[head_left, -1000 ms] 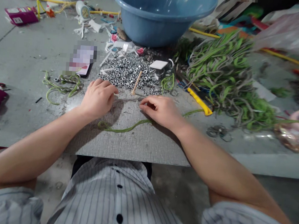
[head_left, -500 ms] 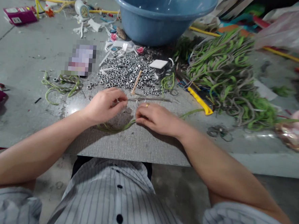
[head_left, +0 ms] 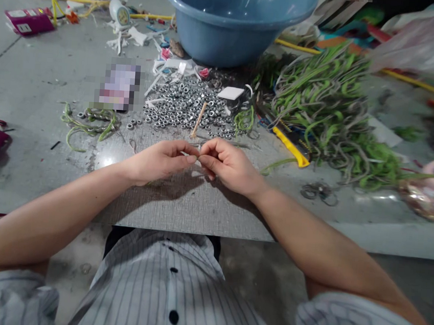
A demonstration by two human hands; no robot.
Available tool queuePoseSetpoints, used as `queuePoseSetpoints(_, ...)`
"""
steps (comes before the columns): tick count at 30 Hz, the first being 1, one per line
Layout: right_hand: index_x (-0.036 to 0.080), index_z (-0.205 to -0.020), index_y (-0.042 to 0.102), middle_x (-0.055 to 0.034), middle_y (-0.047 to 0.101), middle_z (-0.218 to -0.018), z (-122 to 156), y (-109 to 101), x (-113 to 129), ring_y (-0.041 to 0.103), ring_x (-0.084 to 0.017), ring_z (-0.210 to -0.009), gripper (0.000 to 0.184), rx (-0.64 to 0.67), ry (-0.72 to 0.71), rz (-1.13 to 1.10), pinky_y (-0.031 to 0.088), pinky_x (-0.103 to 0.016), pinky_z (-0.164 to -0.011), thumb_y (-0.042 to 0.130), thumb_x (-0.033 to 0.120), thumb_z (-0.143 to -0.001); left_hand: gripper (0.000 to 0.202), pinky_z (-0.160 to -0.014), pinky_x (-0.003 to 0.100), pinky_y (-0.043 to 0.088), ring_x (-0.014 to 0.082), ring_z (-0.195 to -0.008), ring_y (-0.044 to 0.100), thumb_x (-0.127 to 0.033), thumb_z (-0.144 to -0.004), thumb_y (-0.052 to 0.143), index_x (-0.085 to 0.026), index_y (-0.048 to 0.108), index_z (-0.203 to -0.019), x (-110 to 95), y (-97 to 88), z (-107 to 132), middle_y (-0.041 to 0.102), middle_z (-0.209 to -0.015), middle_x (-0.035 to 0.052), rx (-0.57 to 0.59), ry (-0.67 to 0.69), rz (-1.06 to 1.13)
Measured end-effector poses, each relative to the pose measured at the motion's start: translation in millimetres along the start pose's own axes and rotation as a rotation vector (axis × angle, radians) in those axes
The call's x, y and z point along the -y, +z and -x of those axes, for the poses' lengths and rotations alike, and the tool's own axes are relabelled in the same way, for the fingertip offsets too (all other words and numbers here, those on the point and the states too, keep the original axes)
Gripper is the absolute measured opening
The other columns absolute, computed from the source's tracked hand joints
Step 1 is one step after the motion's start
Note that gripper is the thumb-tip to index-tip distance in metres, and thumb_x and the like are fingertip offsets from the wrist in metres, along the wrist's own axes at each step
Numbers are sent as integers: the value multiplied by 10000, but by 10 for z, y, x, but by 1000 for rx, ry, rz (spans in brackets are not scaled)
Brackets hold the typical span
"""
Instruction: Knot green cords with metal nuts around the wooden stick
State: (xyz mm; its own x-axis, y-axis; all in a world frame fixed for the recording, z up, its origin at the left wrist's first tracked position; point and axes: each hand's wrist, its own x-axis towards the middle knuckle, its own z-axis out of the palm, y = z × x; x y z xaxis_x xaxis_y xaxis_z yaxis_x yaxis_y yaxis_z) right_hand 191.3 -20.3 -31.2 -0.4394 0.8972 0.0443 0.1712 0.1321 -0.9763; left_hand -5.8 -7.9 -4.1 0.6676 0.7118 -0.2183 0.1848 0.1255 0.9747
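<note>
Slip or snag likeliest from here

Showing left hand and right hand almost tip to tip over table. Digits drawn in; cannot tell if clamped on anything, too small and hidden. Seeing green cord from beside right wrist toward yellow tool, grey cord just behind knuckles. Could snag green cord at tool if tugged hard. Could fumble if pinched too lightly. Might knock stick or scatter nuts by pushing forward.
</note>
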Motion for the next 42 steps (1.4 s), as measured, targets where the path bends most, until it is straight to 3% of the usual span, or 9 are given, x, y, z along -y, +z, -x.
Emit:
queuePoseSetpoints(5,209,-864,546,67,441,-640,-12,-26,53,373,-67,-519,337,-6,-17,9,291,-229,-460,609,539,-848,228,-376,200,166,38,-385,234,-363,-856,623,-173,560,-746,-54,-21,29,301,-475,-88,-4,-10,7)
queuePoseSetpoints(10,214,-833,596,71,372,-567,7,-48,107,332,-75,-477,417,90,28,-40,259,-237,-423,571,630,-836,221,-527,238,448,83,-503,475,-326,-895,546,-188,472,-738,-71,-89,2,457,-582,-37,-146,160,332)
queuePoseSetpoints(16,217,-719,589,5,601,-693,10,5,77,581,-122,-629,395,182,117,-297,495,-272,-595,633,599,-812,276,-693,343,545,144,-688,608,-445,-940,394,-214,459,-804,-38,-135,-16,574,-733,20,-296,233,69)
queuePoseSetpoints(20,189,-730,611,-21,678,-817,8,32,52,654,-138,-787,371,254,132,-402,532,-296,-752,664,546,-816,387,-725,366,545,186,-833,646,-570,-918,373,-217,462,-785,-34,-105,-12,619,-855,51,-308,257,-40)
queuePoseSetpoints(26,174,-732,600,-38,714,-824,7,62,36,684,-153,-855,340,376,170,-518,523,-303,-812,675,490,-835,301,-799,395,546,243,-1055,645,-486,-908,495,-203,497,-806,-35,-62,-20,680,-1004,54,-246,220,298)
queuePoseSetpoints(30,164,-732,594,-36,705,-795,4,76,6,658,-131,-752,368,468,161,-509,510,-277,-726,657,509,-842,296,-835,351,535,202,-941,680,-443,-891,560,-185,487,-765,2,-65,-29,680,-888,23,-120,268,540)
queuePoseSetpoints(33,158,-730,599,1,647,-764,13,79,6,598,-90,-635,368,467,176,-525,488,-245,-621,663,504,-839,293,-726,299,539,144,-703,659,-408,-893,576,-187,474,-731,-18,-68,-21,607,-691,-18,-83,223,610)
queuePoseSetpoints(37,155,-730,599,29,580,-685,28,76,59,527,-65,-555,383,443,167,-431,423,-222,-547,658,519,-834,286,-464,197,415,49,-401,433,-334,-904,575,-182,456,-693,-100,-71,7,456,-544,-65,-115,152,640)
queuePoseSetpoints(42,174,-751,582,23,563,-673,28,25,82,492,-77,-540,394,333,101,-175,383,-240,-537,569,549,-872,279,-357,150,200,14,-341,273,-283,-924,540,-175,443,-685,-172,-103,39,389,-516,-76,-192,109,596)
